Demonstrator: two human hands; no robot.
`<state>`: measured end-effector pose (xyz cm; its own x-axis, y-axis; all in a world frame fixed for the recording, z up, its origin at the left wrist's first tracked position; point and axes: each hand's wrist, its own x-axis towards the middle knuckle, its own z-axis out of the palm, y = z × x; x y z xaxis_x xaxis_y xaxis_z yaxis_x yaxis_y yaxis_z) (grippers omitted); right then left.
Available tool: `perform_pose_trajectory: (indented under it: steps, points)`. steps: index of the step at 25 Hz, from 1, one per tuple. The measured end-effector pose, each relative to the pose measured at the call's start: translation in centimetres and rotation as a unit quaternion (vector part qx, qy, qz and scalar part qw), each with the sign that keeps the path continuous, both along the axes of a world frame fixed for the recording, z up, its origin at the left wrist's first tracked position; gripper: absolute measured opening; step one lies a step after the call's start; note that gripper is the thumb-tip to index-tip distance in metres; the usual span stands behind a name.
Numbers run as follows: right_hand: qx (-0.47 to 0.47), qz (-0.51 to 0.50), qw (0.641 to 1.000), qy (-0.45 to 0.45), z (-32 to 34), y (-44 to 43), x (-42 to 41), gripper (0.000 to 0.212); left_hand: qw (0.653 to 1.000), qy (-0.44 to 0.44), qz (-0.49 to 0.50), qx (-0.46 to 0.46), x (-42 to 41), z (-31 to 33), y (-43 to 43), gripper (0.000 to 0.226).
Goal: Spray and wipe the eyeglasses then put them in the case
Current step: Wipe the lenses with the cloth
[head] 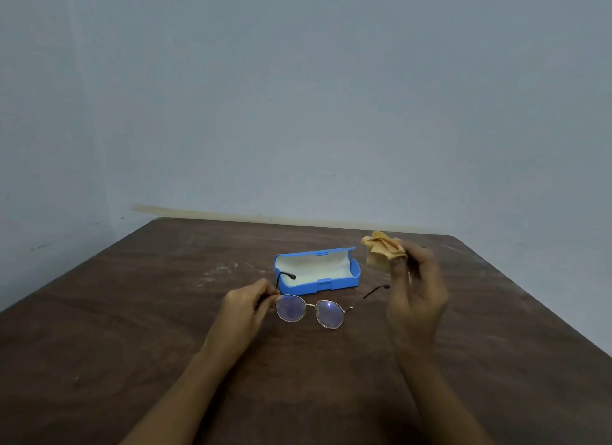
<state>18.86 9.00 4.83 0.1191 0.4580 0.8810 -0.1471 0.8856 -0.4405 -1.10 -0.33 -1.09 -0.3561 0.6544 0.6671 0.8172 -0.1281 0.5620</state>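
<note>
Left hand (246, 307) pinches round gold-rimmed eyeglasses (309, 311) by the hinge, steadying lenses for wiping; right hand (415, 290) grips crumpled orange cloth (384, 247), open blue plastic case (316, 274) toward brown wooden table's (132, 312) far edge.

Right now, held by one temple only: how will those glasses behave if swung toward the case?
The eyeglasses look thin-wired, so probably light and easily bent. With the left hand in a grip at one hinge, the free temple may swing. Round lenses likely smudge or scratch against the case.
</note>
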Motion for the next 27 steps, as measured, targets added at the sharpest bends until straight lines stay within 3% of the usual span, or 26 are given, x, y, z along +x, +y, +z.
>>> perform_pose_trajectory:
  steps: [3, 8, 12, 15, 17, 19, 22, 25, 27]
  points:
    - [0.144, -0.071, 0.986, -0.044, -0.5, -0.6, -0.3, 0.017, 1.0, -0.01, 0.011, 0.015, 0.1, 0.2, 0.0, 0.015]
    - [0.198, -0.104, 0.944, -0.241, -2.3, -1.6, -1.9, 0.014, 0.999, -0.023, 0.03, 0.034, 0.2, 0.5, 0.1, 0.011]
    - [0.048, -0.038, 0.939, -0.339, -3.6, -1.9, -3.4, 0.019, 0.999, -0.017, 0.009, 0.043, 0.7, 0.7, 0.0, 0.01]
    - [0.063, -0.105, 0.906, -0.405, -3.8, -2.4, -3.9, 0.015, 0.998, -0.017, 0.003, 0.055, 1.2, 0.7, 0.1, 0.014]
    - [0.044, -0.116, 0.908, -0.401, -3.3, -3.0, -4.1, 0.027, 0.998, 0.001, 0.009, 0.06, 1.5, 0.7, 0.2, 0.02]
    - [-0.031, -0.048, 0.922, -0.382, -2.9, -3.3, -4.4, 0.042, 0.998, 0.012, 0.013, 0.063, 1.7, 0.7, 0.3, 0.018]
    - [-0.133, 0.038, 0.89, -0.435, -2.4, -3.1, -4.9, 0.03, 0.998, -0.007, 0.0, 0.066, 1.9, 0.7, 0.3, 0.008]
    - [-0.141, 0.027, 0.845, -0.515, -2.9, -2.4, -5.4, 0.028, 0.997, -0.001, -0.008, 0.073, 2.1, 0.7, 0.4, 0.01]
    - [-0.063, -0.066, 0.841, -0.533, -3.9, -2.5, -5.6, 0.024, 0.997, -0.005, -0.011, 0.076, 2.2, 0.7, 0.4, 0.014]
